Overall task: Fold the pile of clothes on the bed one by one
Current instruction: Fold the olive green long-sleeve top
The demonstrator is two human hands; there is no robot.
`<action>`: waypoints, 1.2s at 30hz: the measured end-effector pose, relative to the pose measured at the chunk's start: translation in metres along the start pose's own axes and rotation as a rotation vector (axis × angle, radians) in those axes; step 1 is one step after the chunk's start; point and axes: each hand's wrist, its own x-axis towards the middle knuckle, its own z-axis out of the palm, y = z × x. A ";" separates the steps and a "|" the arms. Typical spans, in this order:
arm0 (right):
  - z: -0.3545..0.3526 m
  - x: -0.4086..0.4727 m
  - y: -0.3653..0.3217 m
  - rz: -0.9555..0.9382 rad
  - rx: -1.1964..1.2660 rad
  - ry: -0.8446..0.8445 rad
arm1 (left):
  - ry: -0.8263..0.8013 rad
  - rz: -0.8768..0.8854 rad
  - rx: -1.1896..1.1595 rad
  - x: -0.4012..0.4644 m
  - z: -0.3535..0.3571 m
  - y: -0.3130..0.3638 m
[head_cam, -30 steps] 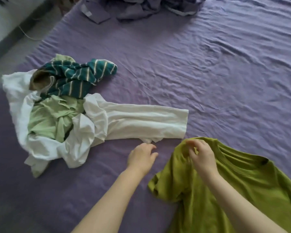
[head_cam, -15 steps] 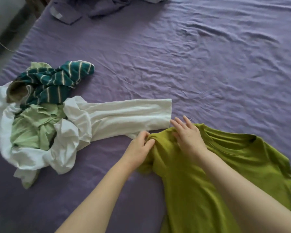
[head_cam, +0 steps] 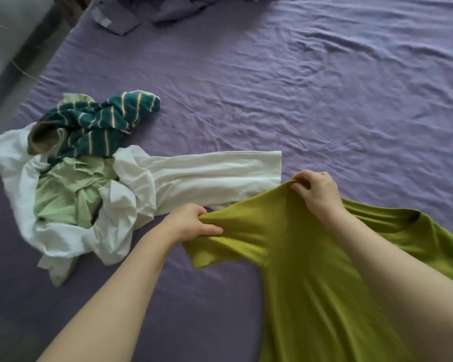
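Olive-green T-shirt [head_cam: 311, 270] lies at the near right of the purple bed sheet [head_cam: 298, 100]. Left hand [head_cam: 191, 223] pinches its sleeve; right hand [head_cam: 314, 189] grips the shoulder, lifted. Unfolded clothes pile [head_cam: 84, 178] sits left, its white sleeve just beside the shirt.

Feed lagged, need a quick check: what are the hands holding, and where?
Both hold the olive-green T-shirt: left hand pinches its sleeve, right hand its shoulder edge.

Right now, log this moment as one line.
stage: spreading olive T-shirt | left hand: pinches sleeve | right hand: pinches shoulder | unfolded pile: waiting left
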 end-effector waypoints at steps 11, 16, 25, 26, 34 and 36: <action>0.029 -0.074 0.018 -0.177 -0.245 0.142 | 0.748 0.010 0.104 -0.005 0.061 0.019; 0.041 -0.073 0.013 -0.304 -0.293 0.113 | 0.582 -0.288 -0.294 -0.008 0.072 0.000; 0.029 -0.032 0.001 -0.139 -0.284 0.113 | 0.609 -0.294 -0.211 -0.001 0.061 -0.009; 0.028 -0.035 0.003 -0.145 -0.286 0.079 | 0.608 -0.333 -0.170 -0.003 0.060 -0.009; -0.001 -0.100 0.075 -0.107 -0.418 0.013 | 0.650 -0.080 0.218 -0.008 0.091 0.047; -0.013 -0.117 0.105 -0.026 -0.448 -0.018 | 0.572 0.102 0.308 -0.011 0.115 0.076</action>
